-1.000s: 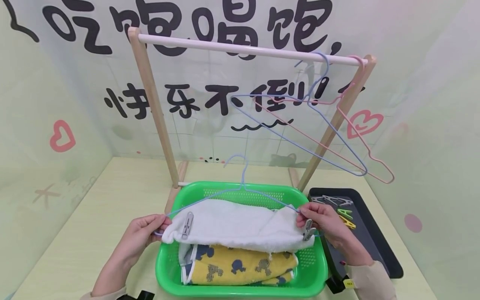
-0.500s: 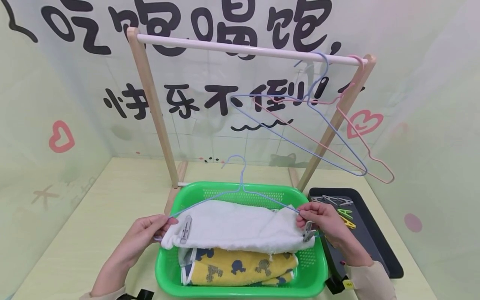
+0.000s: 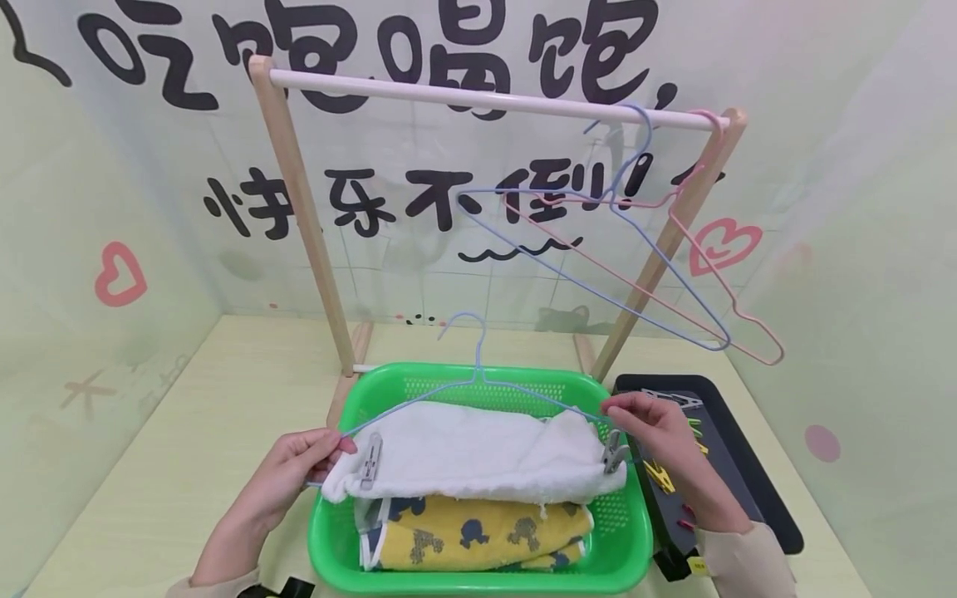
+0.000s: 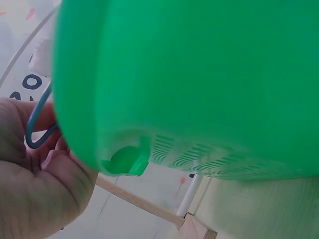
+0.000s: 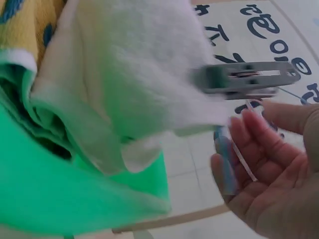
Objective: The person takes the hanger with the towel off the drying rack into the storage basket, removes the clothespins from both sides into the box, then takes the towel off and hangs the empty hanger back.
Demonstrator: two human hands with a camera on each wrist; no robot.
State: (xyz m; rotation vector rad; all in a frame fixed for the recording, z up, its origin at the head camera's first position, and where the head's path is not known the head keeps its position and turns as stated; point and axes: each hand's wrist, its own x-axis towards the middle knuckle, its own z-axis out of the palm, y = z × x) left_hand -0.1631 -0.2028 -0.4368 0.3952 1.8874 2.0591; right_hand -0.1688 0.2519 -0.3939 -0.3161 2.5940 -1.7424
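A white towel (image 3: 478, 448) lies over the lower bar of a blue wire clothes hanger (image 3: 477, 361), above the green basket (image 3: 478, 583). A grey clothespin (image 3: 371, 461) grips the towel at the left; another clothespin (image 5: 249, 77) grips its right end. My left hand (image 3: 299, 465) pinches the hanger's left corner, whose wire bend shows in the left wrist view. My right hand (image 3: 654, 432) is at the hanger's right corner, fingers loosely bent around its end, the thumb apart from the other fingers. A yellow patterned cloth (image 3: 486, 531) lies folded in the basket.
A wooden rack (image 3: 302, 191) with a white rail (image 3: 463, 95) stands behind the basket. On its right end hang a blue hanger (image 3: 598, 286) and a pink hanger (image 3: 748, 307). The black tray (image 3: 748, 465) at the right holds clothespins (image 3: 660, 477).
My right hand has lifted slightly and moved right, its fingers loosening off the hanger wire. The held hanger has shifted slightly left and down. My left hand keeps its pinch.
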